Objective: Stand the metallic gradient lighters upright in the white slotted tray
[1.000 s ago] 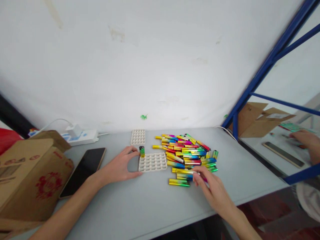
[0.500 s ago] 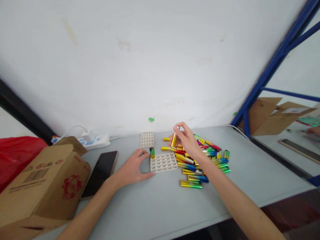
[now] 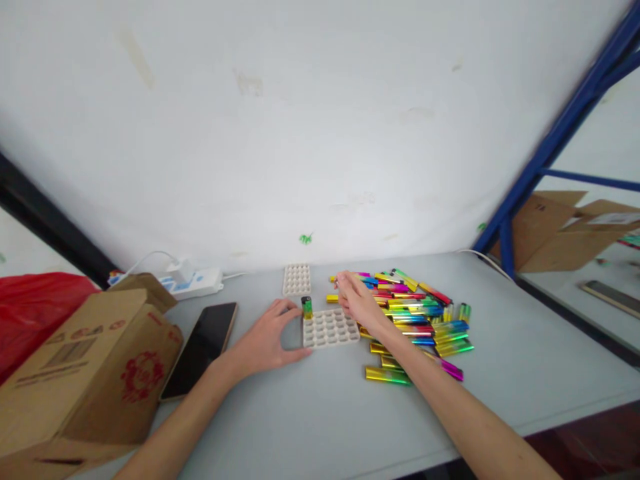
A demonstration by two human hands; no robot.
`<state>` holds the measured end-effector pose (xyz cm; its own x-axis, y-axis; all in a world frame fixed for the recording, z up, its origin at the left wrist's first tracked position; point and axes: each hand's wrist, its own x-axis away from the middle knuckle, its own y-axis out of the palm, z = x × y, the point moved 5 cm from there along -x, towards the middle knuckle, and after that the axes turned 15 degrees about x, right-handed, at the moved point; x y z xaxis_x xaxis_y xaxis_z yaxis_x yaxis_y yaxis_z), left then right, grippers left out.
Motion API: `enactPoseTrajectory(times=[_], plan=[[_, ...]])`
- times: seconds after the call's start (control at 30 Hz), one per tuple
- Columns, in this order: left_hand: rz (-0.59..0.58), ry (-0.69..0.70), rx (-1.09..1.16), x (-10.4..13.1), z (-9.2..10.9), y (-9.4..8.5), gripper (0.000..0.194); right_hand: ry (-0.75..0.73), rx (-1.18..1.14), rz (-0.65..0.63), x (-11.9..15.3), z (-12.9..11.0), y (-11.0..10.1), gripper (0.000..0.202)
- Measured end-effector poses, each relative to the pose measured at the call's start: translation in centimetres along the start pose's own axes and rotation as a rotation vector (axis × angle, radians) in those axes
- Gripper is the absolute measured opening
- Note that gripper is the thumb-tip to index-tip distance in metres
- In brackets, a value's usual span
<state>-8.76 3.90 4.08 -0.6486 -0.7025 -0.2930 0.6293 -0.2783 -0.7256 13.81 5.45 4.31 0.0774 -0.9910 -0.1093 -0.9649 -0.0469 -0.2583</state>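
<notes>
A pale moulded tray (image 3: 330,329) with rows of small holes lies on the grey table. My left hand (image 3: 273,333) spans its left end, thumb at the near corner and fingers at the far corner, gripping it. One green and yellow lighter (image 3: 307,309) stands upright in the far left hole. My right hand (image 3: 357,303) is closed above the tray's far right part, its fingertips pinched; the gold lighter seen in it earlier is now hidden behind the fingers. Right of the tray spreads a pile of shiny multicoloured lighters (image 3: 417,303), partly covered by my right forearm.
A second pale tray (image 3: 297,279) lies near the wall. On the left are a black phone (image 3: 201,350), a cardboard box (image 3: 95,367), a red plastic bag (image 3: 40,313) and a power strip (image 3: 197,284). A blue metal frame (image 3: 530,180) rises on the right.
My right hand has moved down and slightly left toward the tray, turning so that the gold lighter no longer shows. The left hand keeps its place at the tray. The view has shifted slightly.
</notes>
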Motion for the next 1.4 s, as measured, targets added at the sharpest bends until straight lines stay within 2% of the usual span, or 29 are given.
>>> enactPoseTrajectory(times=[0.17,0.3,0.47,0.6,0.77,0.93,1.07,1.13,1.27,1.4], plan=[[0.002,0.006,-0.014,0.0,0.0,0.0,0.057,0.079,0.058,0.016,0.1,-0.2,0.2,0.071],[0.009,0.017,-0.007,0.0,0.2,-0.1,0.054,0.14,0.028,0.083,0.1,0.0,0.0,0.06],[0.003,0.002,-0.011,0.1,0.2,-0.1,0.055,0.153,0.034,0.084,0.1,0.0,0.1,0.052],[-0.008,-0.011,-0.011,0.1,0.2,0.0,0.057,0.101,0.073,0.077,0.0,0.2,-0.1,0.059],[0.002,-0.009,0.002,0.0,0.2,-0.1,0.056,0.021,0.098,-0.025,0.3,-0.1,0.6,0.071],[0.002,-0.007,0.019,0.0,0.2,0.0,0.057,-0.331,0.33,-0.053,1.8,-2.8,1.3,0.06],[0.02,-0.003,0.045,0.0,-0.1,0.1,0.058,-0.548,0.564,-0.001,2.9,-4.0,2.1,0.053],[0.02,0.0,0.052,0.0,-0.2,0.2,0.058,-0.552,0.622,0.018,3.0,-3.8,2.4,0.052],[0.014,-0.01,0.059,-0.1,-0.3,0.2,0.064,-0.462,0.621,0.063,2.5,-3.1,2.6,0.049],[0.017,-0.007,0.062,-0.1,-0.2,0.1,0.063,-0.371,0.694,-0.044,2.1,-2.3,2.9,0.045]])
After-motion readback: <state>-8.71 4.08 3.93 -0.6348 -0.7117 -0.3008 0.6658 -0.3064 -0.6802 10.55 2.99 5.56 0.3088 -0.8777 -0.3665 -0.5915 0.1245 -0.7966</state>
